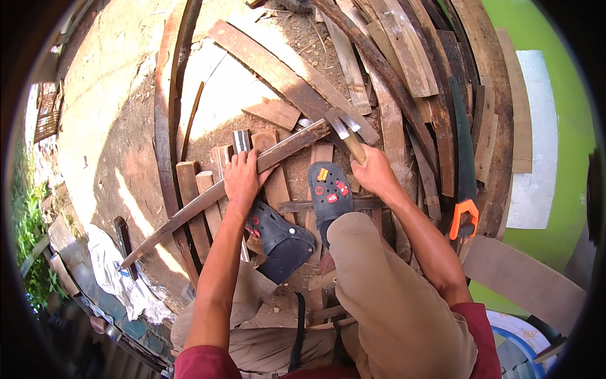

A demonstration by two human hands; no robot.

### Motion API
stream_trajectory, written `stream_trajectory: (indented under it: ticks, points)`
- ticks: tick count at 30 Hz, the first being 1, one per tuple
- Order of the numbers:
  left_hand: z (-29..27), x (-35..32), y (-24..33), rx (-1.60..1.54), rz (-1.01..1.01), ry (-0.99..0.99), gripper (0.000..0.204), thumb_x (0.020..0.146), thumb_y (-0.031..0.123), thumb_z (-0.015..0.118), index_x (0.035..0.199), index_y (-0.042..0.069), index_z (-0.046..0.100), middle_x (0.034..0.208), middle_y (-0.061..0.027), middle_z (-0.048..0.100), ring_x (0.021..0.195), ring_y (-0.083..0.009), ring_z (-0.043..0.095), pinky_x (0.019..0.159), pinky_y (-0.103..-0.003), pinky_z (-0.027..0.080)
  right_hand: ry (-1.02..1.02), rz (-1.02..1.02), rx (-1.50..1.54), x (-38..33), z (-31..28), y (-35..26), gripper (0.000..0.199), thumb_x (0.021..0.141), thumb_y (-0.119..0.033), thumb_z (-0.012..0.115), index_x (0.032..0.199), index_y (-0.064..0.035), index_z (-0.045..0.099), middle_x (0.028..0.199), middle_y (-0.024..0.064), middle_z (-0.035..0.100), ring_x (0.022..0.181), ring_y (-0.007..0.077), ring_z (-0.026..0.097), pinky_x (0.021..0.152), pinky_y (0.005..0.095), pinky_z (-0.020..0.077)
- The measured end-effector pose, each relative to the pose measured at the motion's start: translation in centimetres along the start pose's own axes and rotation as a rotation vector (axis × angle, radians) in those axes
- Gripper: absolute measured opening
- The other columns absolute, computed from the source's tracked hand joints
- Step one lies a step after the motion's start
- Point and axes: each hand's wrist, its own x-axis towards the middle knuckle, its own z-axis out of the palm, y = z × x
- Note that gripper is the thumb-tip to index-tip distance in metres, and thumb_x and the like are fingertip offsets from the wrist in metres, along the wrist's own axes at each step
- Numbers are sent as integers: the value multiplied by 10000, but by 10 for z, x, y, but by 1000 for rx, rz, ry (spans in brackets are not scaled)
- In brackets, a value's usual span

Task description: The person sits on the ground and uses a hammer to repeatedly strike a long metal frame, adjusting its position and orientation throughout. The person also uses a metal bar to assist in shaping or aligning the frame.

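Observation:
A long wooden batten slants from lower left to upper right in front of me. My left hand grips it near its upper part, fingers wrapped over it. A claw hammer is in my right hand, which is closed around its wooden handle. Its metal head is at the batten's upper end; I cannot tell whether the two touch. Below the batten lie several short wood pieces, close to my left hand. My feet, in dark clogs, rest among the boards under my arms.
A handsaw with an orange handle lies on the right, along stacked planks beside a green wall. A long beam runs up the left side. White cloth lies at lower left. Loose boards cover the ground ahead.

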Motion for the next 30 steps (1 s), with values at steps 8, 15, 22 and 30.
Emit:
stream_trajectory:
  ticks: [8, 15, 22, 30]
  points:
    - [4, -10, -1, -19, -35, -3, 529, 780, 439, 799, 1153, 97, 647, 1009, -74, 598, 954, -263, 591, 815, -385, 467, 132, -308, 249, -6, -14, -37, 250, 845, -90, 631, 1063, 30, 655, 772, 178, 663, 723, 240, 669, 695, 381, 518]
    - [-8, -2, 2, -114, -10, 0, 494, 792, 441, 806, 1092, 70, 675, 953, -94, 608, 910, -293, 605, 786, -421, 487, 189, 9, 303, -32, 14, 46, 102, 860, -68, 609, 945, -23, 641, 685, 20, 582, 631, 110, 536, 592, 318, 442]
    - [-51, 16, -26, -425, -67, -107, 503, 780, 407, 849, 956, -19, 650, 815, -176, 600, 750, -352, 595, 699, -439, 481, 179, 46, 297, -74, 0, 49, 99, 847, -76, 619, 933, -31, 640, 732, 35, 591, 683, 116, 560, 650, 314, 460]
    - [-56, 42, -46, -653, -110, -380, 444, 830, 342, 828, 888, -61, 653, 679, -162, 587, 641, -206, 536, 624, -390, 457, 170, -32, 382, -60, 3, 35, 84, 857, -59, 615, 932, -28, 638, 777, 26, 608, 729, 112, 567, 677, 307, 464]
